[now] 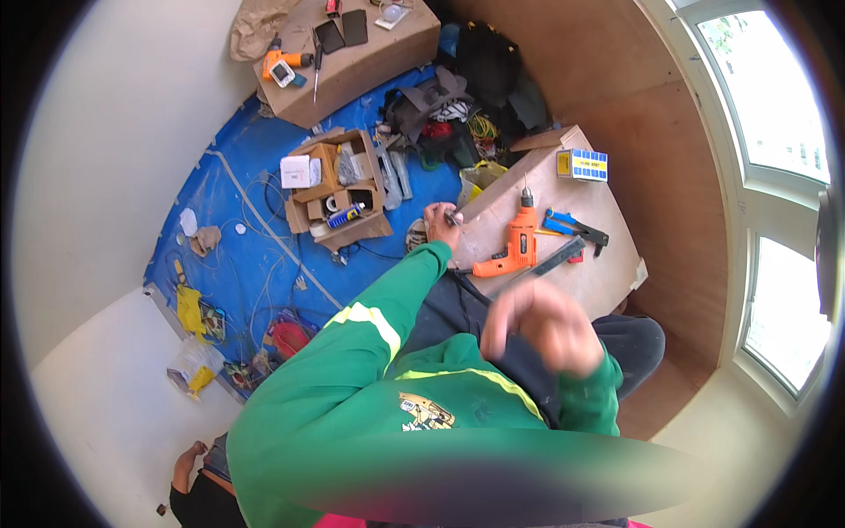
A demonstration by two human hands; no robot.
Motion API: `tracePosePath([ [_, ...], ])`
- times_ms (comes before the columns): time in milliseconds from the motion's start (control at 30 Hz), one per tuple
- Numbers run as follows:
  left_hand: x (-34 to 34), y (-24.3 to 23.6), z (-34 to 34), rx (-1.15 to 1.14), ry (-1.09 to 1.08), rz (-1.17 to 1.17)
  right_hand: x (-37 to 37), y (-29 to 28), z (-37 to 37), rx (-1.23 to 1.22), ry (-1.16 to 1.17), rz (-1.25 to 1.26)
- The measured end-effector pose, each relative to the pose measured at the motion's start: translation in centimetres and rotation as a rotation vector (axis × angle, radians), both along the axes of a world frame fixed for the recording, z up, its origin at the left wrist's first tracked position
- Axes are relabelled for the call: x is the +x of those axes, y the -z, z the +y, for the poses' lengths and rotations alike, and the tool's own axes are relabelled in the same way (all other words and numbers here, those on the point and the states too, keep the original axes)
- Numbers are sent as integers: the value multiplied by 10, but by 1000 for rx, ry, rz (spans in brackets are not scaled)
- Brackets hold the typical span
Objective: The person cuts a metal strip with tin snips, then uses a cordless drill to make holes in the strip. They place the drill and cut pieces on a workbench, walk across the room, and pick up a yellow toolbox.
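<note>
My left hand point(442, 231) is at the left edge of a wooden box-like bench point(607, 211), its fingers closed round a small dark piece point(452, 217) too small to name. My right hand point(547, 327) is raised in front of my lap, curled and smeared by motion; whether it holds anything is unclear. Between the hands and the far side of the bench lies an orange corded drill point(521, 246), with a thin bit pointing away from me. To its right are a blue-and-black hand tool point(576, 227) and a dark flat bar point(560, 257).
A small blue, yellow and white carton point(583, 165) stands on the bench's far side. Left of it, an open cardboard box point(361, 189) of supplies sits on blue sheeting point(255, 211) with loose cords. An orange cordless drill point(280, 62) rests on another wooden box. Another person point(207, 497) is at lower left.
</note>
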State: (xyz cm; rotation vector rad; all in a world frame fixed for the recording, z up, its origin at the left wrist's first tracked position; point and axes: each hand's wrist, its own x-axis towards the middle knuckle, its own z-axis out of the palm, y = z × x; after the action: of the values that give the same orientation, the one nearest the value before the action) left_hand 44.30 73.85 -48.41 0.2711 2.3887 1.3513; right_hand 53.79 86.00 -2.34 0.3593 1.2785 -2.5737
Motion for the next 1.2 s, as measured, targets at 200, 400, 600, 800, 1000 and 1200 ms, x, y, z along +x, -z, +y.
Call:
tracePosePath([
  [200, 6, 25, 1, 14, -15, -34, -40, -91, -43, -139, -324, 744],
  [400, 7, 35, 3, 58, -44, 37, -28, -87, -53, -2, -586, 680],
  [600, 4, 22, 4, 14, -48, -115, 11, -103, -2, 166, -590, 645],
  [800, -8, 5, 10, -124, 93, -95, 135, -120, 26, 1076, 445, 177],
  [1000, -9, -18, 25, -203, 302, 232, 260, -132, 12, 953, 1190, -526],
  [1200, -24, -25, 37, -28, 482, 428, 286, -64, -45, 993, 1111, -1072],
])
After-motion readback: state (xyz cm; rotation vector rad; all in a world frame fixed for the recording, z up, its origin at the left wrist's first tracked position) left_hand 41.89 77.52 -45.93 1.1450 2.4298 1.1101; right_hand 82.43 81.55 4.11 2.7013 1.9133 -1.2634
